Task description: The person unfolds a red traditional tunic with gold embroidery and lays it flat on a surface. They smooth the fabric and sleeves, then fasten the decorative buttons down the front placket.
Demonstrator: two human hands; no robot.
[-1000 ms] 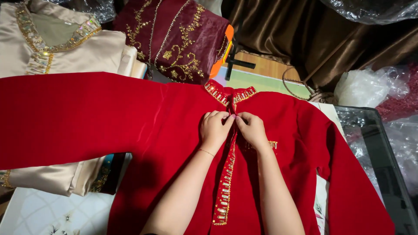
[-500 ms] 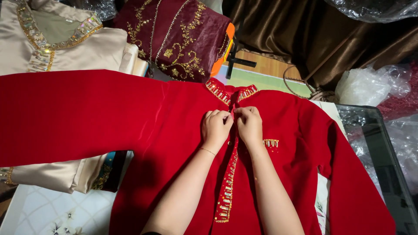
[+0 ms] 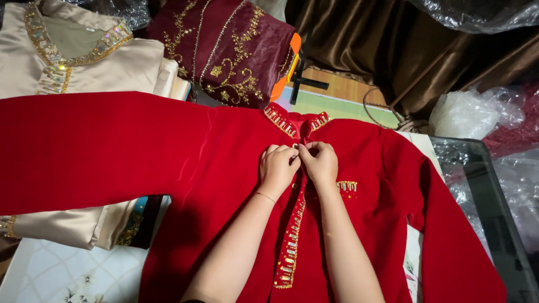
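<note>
A red velvet tunic (image 3: pixel 168 163) lies flat, front up, with one sleeve spread far to the left. Its collar (image 3: pixel 279 119) and front placket (image 3: pixel 290 249) carry gold and stone trim. My left hand (image 3: pixel 277 168) and my right hand (image 3: pixel 320 163) meet just below the collar. Their fingertips pinch the top of the placket from either side, around a small fastening I cannot make out. A thin bracelet circles my left wrist. A small gold motif (image 3: pixel 347 186) sits on the chest beside my right hand.
A cream satin garment (image 3: pixel 84 62) with a jewelled neckline lies at the upper left. A maroon embroidered garment (image 3: pixel 230 50) is behind the tunic, brown satin cloth (image 3: pixel 404 50) at the back right. Clear plastic bags (image 3: pixel 477 112) and a dark glass surface (image 3: pixel 483 185) are at the right.
Both hands stay together at the top of the placket. They have shifted only slightly, and the fingertips have drawn closer on the fastening.
</note>
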